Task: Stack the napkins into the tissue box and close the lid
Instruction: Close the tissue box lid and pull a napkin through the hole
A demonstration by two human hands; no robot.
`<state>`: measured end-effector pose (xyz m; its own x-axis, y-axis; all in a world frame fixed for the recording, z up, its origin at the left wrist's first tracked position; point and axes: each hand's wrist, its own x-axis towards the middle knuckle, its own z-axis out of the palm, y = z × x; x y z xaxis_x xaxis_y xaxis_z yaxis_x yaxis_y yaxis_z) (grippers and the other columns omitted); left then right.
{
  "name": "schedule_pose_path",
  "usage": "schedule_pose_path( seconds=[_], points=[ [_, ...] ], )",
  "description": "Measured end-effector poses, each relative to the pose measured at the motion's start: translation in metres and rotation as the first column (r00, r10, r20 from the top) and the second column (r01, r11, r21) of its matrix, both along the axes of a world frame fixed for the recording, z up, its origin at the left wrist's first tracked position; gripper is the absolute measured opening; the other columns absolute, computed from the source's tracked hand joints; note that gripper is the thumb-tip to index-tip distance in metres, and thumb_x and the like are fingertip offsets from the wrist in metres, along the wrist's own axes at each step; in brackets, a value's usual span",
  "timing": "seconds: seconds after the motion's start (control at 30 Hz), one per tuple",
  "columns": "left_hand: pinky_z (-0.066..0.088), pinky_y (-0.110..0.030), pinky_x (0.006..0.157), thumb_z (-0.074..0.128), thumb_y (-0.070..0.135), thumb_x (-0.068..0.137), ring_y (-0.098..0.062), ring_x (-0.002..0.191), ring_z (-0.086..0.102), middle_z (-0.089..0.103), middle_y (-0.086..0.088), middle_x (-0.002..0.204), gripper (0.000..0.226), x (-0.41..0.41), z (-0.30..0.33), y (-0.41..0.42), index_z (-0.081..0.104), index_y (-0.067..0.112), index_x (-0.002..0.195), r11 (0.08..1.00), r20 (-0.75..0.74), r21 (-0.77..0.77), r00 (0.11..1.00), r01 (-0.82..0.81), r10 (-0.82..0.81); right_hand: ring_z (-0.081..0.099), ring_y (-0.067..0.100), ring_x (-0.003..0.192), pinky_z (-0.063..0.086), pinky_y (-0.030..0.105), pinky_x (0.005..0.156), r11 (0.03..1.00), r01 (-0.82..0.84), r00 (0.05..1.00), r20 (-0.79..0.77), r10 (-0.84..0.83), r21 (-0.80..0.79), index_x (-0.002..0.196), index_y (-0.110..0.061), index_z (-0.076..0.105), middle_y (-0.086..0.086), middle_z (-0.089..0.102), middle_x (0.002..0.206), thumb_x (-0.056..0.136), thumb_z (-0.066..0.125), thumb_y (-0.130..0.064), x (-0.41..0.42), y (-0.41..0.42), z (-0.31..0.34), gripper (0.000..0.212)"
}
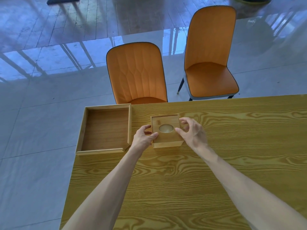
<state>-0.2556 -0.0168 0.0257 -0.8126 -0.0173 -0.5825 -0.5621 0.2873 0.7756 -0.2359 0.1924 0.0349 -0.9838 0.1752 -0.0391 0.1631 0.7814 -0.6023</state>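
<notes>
The wood-grain table (182, 188) is seen from above, and two orange chairs (137, 73) are set beyond its far edge, well past both hands. An open bamboo tray (106, 128) is placed at the table's far-left corner, just outboard of the left hand (143, 136); its floor appears bare, and no loose napkins can be made out anywhere in view.

The tissue box (167, 131), a small square bamboo box, is flanked by the two hands, so that it lies to the right of the left hand and to the left of the right hand (191, 131). Neither hand is clearly nearer; both are at the box. Its lid (163, 123) is laid over the top, though a thin strip of the box's far rim is left showing, so the lid is judged to be not quite home and to need sliding away from the person. A pale napkin surface (166, 128) is visible through the round hole in the lid.

The left hand is clamped on the box's near-left corner, thumb on top and fingers down the left wall. The right hand is held loosely parted, fingers curved; its thumb tip is at the lid's right edge, but firm contact cannot be told.
</notes>
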Motion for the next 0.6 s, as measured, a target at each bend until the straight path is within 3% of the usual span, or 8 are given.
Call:
schedule_pose_path(
  seconds=[0.07,0.13,0.3,0.43,0.6],
  points=[
    [0.057,-0.044,0.092,0.078,0.028,0.083,-0.021,0.105,0.066,0.061,-0.003,0.124,0.065,-0.004,0.002,0.002,0.048,0.026,0.141,0.999,0.013,-0.032,1.000,0.021,-0.021,0.065,0.013,0.076,0.052,0.024,0.058,0.983,-0.084,0.991,-0.090,0.100,0.163,0.113,-0.022,0.070,-0.001,0.067,0.100,0.085,0.075,-0.034,-0.004,-0.007,0.008,0.031],
    [0.056,-0.044,0.094,0.080,0.030,0.080,-0.021,0.106,0.065,0.061,-0.002,0.124,0.070,-0.005,0.005,0.005,0.046,0.027,0.142,0.997,0.015,-0.059,0.999,0.040,-0.039,0.068,0.015,0.077,0.048,0.022,0.058,0.947,-0.181,0.977,-0.064,0.205,0.267,0.106,-0.024,0.075,-0.001,0.069,0.098,0.087,0.073,-0.033,-0.010,-0.018,0.017,0.021],
    [0.056,-0.045,0.093,0.079,0.031,0.081,-0.023,0.105,0.065,0.059,0.001,0.117,0.072,-0.001,0.003,0.008,0.043,0.027,0.143,0.992,0.010,-0.110,0.998,0.057,-0.057,0.069,0.014,0.101,0.058,0.026,0.083,0.821,-0.368,0.926,0.097,0.364,0.437,0.117,-0.027,0.071,-0.002,0.065,0.115,0.095,0.060,-0.041,-0.024,-0.042,0.028,0.028],
    [0.058,-0.046,0.090,0.080,0.032,0.080,-0.022,0.103,0.066,0.060,-0.002,0.122,0.072,0.000,0.001,0.008,0.044,0.027,0.142,0.993,0.011,-0.112,0.999,0.043,-0.043,0.068,0.016,0.100,0.058,0.028,0.081,0.766,-0.410,0.908,0.141,0.395,0.495,0.115,-0.021,0.071,0.001,0.064,0.110,0.097,0.058,-0.038,-0.028,-0.050,0.021,0.028],
    [0.057,-0.046,0.090,0.081,0.033,0.079,-0.023,0.105,0.065,0.058,-0.001,0.120,0.073,-0.002,0.002,0.008,0.044,0.027,0.143,0.992,0.018,-0.115,0.999,0.047,-0.045,0.068,0.017,0.094,0.059,0.029,0.079,0.719,-0.447,0.886,0.153,0.438,0.533,0.108,-0.014,0.070,0.002,0.064,0.105,0.096,0.062,-0.019,-0.036,-0.051,0.005,0.015]
  ],
)
